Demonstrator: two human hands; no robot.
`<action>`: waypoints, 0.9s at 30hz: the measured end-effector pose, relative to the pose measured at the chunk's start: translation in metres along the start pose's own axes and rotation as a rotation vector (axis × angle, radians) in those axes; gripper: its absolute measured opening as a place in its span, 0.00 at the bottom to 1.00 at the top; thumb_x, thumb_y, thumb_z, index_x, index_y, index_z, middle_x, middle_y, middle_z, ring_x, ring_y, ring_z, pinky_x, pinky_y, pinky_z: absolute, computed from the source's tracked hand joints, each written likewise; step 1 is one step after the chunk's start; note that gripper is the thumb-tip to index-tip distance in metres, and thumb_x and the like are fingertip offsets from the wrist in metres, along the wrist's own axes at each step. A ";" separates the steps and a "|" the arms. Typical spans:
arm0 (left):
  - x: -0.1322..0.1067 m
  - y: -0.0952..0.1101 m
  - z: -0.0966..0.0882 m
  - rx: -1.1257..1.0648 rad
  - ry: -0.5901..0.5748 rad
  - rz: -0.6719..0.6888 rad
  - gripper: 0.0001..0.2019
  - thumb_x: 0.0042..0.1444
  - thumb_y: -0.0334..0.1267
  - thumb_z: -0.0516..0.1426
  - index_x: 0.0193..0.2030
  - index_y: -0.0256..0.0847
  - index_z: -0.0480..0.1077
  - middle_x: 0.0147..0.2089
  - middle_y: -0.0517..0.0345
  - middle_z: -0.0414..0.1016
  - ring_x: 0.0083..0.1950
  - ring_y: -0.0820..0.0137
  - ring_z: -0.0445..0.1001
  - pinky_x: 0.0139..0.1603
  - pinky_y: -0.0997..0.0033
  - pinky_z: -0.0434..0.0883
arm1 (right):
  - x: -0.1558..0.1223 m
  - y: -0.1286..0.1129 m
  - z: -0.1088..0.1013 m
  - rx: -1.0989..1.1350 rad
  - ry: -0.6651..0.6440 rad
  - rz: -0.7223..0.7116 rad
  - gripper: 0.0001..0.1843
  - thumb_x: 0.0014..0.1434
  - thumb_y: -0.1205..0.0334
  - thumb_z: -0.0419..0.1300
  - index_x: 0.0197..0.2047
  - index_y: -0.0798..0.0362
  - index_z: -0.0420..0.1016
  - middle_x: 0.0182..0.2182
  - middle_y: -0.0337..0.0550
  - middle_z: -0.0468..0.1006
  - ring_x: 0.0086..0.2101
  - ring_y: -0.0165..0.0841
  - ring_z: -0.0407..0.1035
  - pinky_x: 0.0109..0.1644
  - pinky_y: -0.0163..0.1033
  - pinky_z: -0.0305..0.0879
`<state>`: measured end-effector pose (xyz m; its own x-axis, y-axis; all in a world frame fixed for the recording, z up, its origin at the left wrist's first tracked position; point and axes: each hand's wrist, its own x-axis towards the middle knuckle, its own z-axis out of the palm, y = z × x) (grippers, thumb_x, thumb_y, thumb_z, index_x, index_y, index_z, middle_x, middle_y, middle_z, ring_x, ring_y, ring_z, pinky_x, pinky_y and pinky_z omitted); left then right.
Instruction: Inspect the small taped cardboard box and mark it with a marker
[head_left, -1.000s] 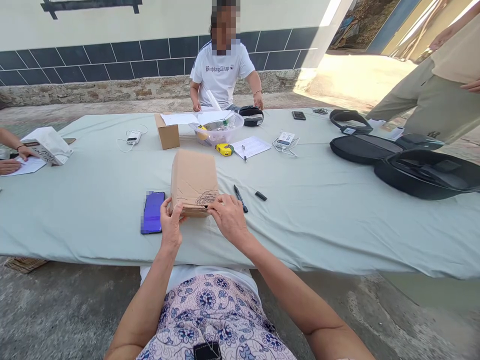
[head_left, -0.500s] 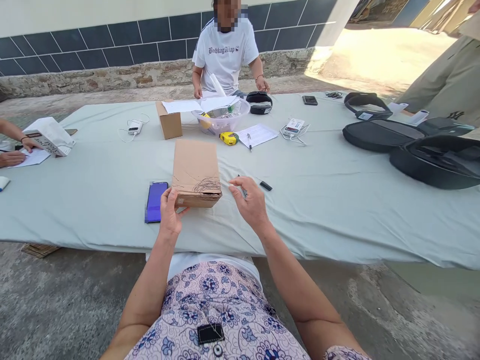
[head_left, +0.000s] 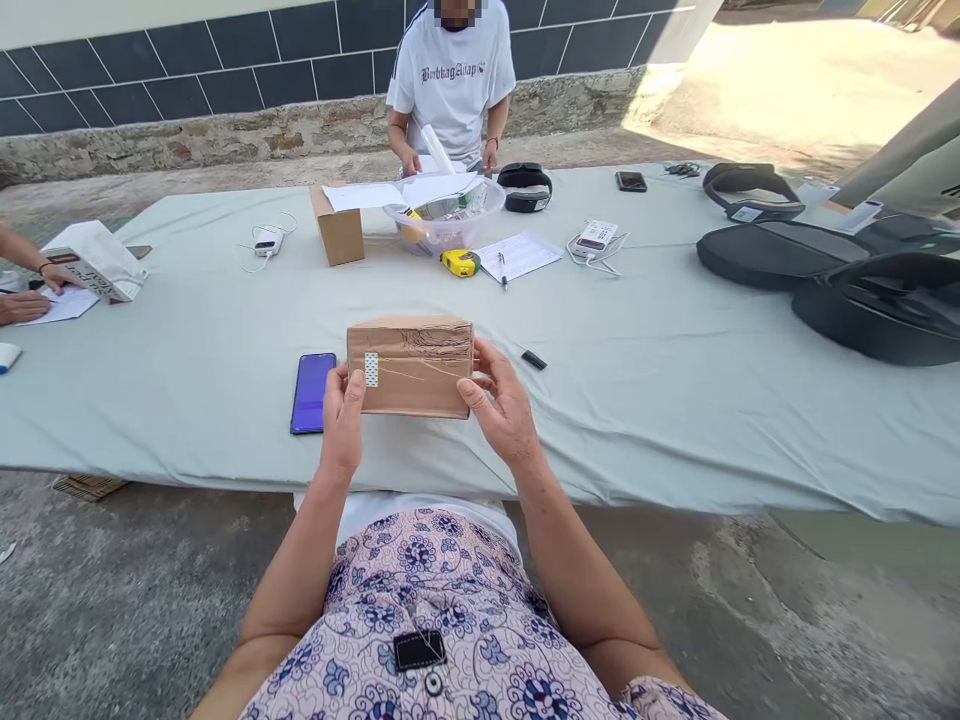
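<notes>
A brown cardboard box (head_left: 420, 385) with dark scribbled lines near its upper edge is held between my two hands, its taped side facing me. My left hand (head_left: 343, 420) grips the left end, thumb beside a small patterned sticker (head_left: 371, 369). At the right end my right hand (head_left: 504, 405) is closed on the box, thumb in front and fingers behind. Left of the box lies a phone (head_left: 311, 395) with a blue-violet screen. A black pen cap (head_left: 534, 359) rests to the right of my right hand.
Farther back stand an open carton (head_left: 341, 235) and a plastic basket (head_left: 427, 238) with papers, beside a yellow tape measure (head_left: 460, 263). A sheet with a pen (head_left: 525, 258) lies nearby. Black cases (head_left: 885, 310) occupy the right. Co-workers are across the table and at left.
The box has tipped so its taped side faces me. My right hand has come onto its right end; before, it was apart from the box. The co-worker opposite has drawn both hands in.
</notes>
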<state>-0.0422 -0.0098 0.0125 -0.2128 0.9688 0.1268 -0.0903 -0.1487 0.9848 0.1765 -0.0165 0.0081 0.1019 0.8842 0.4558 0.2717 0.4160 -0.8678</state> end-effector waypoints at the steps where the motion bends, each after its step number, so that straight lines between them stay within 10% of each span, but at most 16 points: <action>1: -0.002 0.002 0.000 0.009 0.012 0.058 0.31 0.56 0.69 0.62 0.50 0.44 0.70 0.52 0.52 0.76 0.54 0.61 0.75 0.54 0.64 0.72 | 0.000 -0.005 -0.001 0.014 0.007 0.000 0.36 0.65 0.33 0.59 0.70 0.42 0.69 0.60 0.53 0.78 0.52 0.44 0.75 0.53 0.51 0.77; 20: -0.023 0.000 0.014 0.193 0.028 0.136 0.21 0.57 0.51 0.64 0.50 0.43 0.67 0.50 0.49 0.76 0.50 0.59 0.78 0.51 0.60 0.74 | 0.010 -0.021 0.002 0.087 0.087 0.183 0.30 0.61 0.33 0.64 0.55 0.47 0.71 0.56 0.51 0.80 0.52 0.43 0.75 0.49 0.47 0.75; 27: -0.012 -0.020 0.012 -0.058 -0.026 0.093 0.33 0.57 0.41 0.60 0.70 0.48 0.59 0.66 0.48 0.73 0.67 0.57 0.73 0.67 0.57 0.69 | 0.012 -0.035 0.013 -0.160 0.094 -0.068 0.34 0.61 0.43 0.67 0.67 0.41 0.66 0.66 0.51 0.73 0.57 0.46 0.72 0.54 0.52 0.74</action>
<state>-0.0266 -0.0163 -0.0074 -0.1976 0.9550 0.2210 -0.1277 -0.2486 0.9601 0.1557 -0.0177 0.0414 0.1647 0.8282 0.5356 0.4289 0.4289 -0.7951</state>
